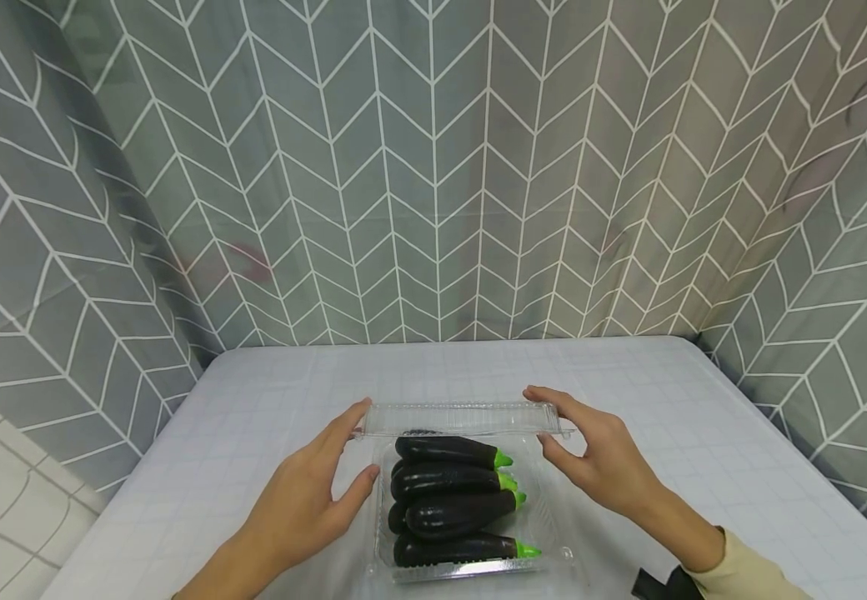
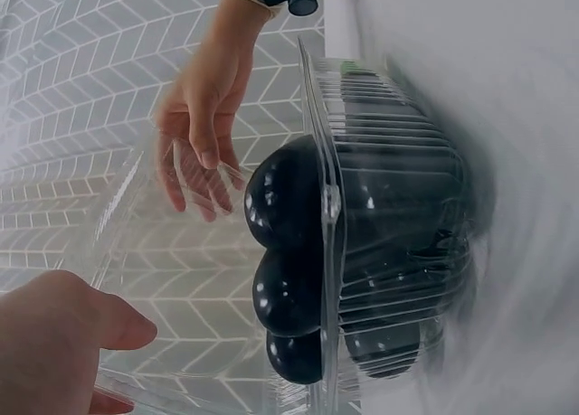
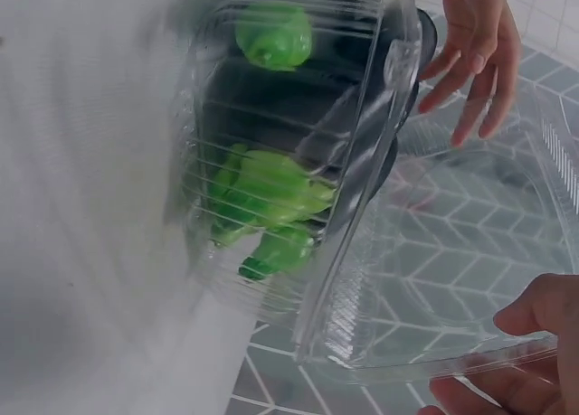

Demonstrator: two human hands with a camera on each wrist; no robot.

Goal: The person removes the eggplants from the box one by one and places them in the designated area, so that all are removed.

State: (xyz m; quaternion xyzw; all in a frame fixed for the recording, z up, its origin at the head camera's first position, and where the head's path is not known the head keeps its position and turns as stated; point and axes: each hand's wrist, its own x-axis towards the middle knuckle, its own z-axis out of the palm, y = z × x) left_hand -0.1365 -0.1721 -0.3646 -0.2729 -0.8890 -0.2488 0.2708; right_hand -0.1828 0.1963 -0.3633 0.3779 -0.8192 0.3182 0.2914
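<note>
1. Past your fingertips, the white table [image 1: 628,371] runs on to a far edge, and a grey curtain [image 1: 433,167] with white zigzag lines hangs behind it.
2. Outside your left hand [image 1: 302,504] there is bare table top, then the table's left edge. Outside your right hand [image 1: 608,460] there is more table top, then the right edge. Each hand has some room to move outward.
3. Between your hands sits a see-through plastic tray [image 1: 471,571]. Its near rim is closer to you than your thumbs are.
4. The tray's see-through lid [image 1: 463,419] is lifted up. It stands at the far side of the tray, between the fingers of your two hands.
5. The black eggplants [image 1: 448,481] lie in the tray, between your hands and on the near side of the lid. They are heaped up, and some poke above the rim. Their fat round ends face your left hand, and their green stems [image 1: 528,551] face your right hand.
6. Your hands are well apart. Your left fingers are stretched out to the lid's left end, with the thumb spread away from them.
7. Your right thumb and fingers are on two sides of the lid's right end. You cannot tell if they squeeze it.
</note>
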